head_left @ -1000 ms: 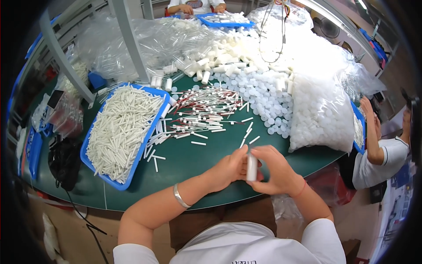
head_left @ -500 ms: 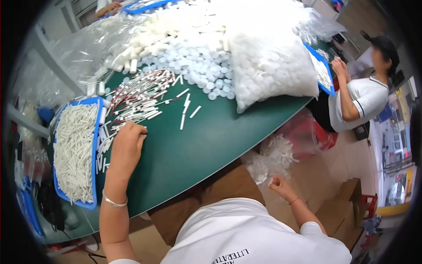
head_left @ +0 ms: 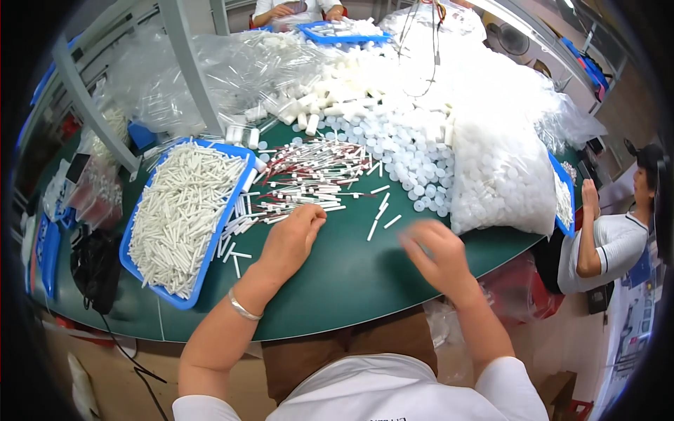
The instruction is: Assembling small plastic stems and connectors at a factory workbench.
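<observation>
My left hand (head_left: 293,238) rests at the near edge of a loose pile of thin white sticks with red wires (head_left: 316,168). Its thumb and fingers are pinched together; whatever lies between them is hidden. Over the bare green tabletop hovers my right hand (head_left: 439,256), slightly blurred, its fingers stretched out and apart with nothing visible in them. A few loose white sticks (head_left: 372,229) lie between my two hands. Left of my left hand stands a blue tray (head_left: 199,291) heaped with short white sticks (head_left: 179,224).
Beyond the pile lie translucent round caps (head_left: 418,165), white cylinders (head_left: 312,125) and a full clear bag (head_left: 498,189). Grey metal posts (head_left: 189,70) rise at the left. A co-worker (head_left: 607,235) sits at the right; another person's hands (head_left: 281,10) are at the far side.
My right hand has come up from a clear bag of white pieces beside the table to above the tabletop. My view has swung left; the left hand stays pinched by the pile.
</observation>
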A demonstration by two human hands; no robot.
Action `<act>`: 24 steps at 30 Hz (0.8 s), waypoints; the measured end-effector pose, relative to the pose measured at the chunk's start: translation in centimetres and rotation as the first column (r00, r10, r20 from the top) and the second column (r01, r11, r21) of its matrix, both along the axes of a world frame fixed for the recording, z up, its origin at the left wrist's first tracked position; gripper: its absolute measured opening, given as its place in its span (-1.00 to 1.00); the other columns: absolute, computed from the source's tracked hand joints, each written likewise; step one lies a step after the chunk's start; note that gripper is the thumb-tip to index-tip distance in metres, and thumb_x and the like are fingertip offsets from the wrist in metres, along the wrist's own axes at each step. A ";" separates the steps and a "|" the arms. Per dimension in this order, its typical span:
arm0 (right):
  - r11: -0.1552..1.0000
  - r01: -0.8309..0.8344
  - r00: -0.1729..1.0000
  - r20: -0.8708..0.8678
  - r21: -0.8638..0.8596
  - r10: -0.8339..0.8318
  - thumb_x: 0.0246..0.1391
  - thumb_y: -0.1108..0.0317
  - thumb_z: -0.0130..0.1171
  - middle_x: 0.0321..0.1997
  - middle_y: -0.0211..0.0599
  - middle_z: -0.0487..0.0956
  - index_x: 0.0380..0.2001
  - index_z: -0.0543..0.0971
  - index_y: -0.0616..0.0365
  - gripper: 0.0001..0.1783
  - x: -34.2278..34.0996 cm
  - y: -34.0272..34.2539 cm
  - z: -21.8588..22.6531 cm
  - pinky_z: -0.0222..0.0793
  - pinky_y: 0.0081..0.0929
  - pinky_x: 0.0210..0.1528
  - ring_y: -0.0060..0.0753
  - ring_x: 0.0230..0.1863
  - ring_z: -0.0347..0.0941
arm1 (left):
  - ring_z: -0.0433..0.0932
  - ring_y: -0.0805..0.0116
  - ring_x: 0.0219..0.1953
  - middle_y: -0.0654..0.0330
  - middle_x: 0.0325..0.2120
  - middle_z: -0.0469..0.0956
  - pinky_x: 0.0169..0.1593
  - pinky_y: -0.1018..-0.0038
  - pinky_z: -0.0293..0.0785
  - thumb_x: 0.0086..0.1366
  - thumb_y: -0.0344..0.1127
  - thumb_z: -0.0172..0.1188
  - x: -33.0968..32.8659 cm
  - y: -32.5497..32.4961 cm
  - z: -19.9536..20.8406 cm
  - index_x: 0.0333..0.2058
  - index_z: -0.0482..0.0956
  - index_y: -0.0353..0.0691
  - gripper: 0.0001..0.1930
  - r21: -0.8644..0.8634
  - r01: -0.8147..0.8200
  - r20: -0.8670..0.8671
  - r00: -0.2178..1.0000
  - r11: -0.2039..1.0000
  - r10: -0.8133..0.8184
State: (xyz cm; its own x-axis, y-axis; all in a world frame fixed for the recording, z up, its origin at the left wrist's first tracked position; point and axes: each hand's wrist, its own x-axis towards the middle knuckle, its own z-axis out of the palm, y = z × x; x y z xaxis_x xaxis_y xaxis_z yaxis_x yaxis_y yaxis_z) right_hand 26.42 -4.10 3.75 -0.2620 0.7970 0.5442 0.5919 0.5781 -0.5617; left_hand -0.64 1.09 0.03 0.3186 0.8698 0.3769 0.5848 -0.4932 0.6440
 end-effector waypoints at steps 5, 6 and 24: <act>0.970 -0.031 0.949 0.311 0.242 -0.047 -0.04 0.40 0.25 -0.40 -0.28 0.49 -0.37 0.59 0.13 -0.88 -4.2 9.8 -3.6 0.33 -0.32 -0.18 -0.21 -0.31 0.43 | 0.51 0.37 -0.52 0.11 -0.36 0.58 -0.39 0.49 0.45 0.25 -0.39 0.19 0.4 0.9 -0.5 -0.21 0.60 -0.28 -0.83 -0.100 0.010 0.141 0.990 0.995 0.005; 0.960 -0.051 0.919 0.389 0.276 -0.063 -0.05 0.40 0.25 -0.41 -0.29 0.49 -0.38 0.58 0.13 -0.88 -4.7 10.4 -4.0 0.31 -0.33 -0.17 -0.21 -0.32 0.43 | 0.46 0.51 -0.57 0.17 -0.38 0.57 -0.43 0.57 0.41 0.26 -0.37 0.19 0.3 0.8 -0.5 -0.22 0.62 -0.28 -0.84 -0.129 0.000 0.164 0.986 0.992 0.022; 0.987 -0.153 0.973 0.180 0.048 0.142 -0.08 0.49 0.20 -0.52 -0.23 0.48 -0.44 0.50 0.14 -0.90 -4.9 6.0 -1.2 0.36 -0.31 -0.37 -0.16 -0.46 0.45 | 0.50 0.53 -0.51 0.28 -0.43 0.56 -0.40 0.60 0.44 0.24 -0.34 0.22 1.0 0.1 0.7 -0.21 0.63 -0.21 -0.83 -0.408 0.106 0.385 0.920 0.907 0.066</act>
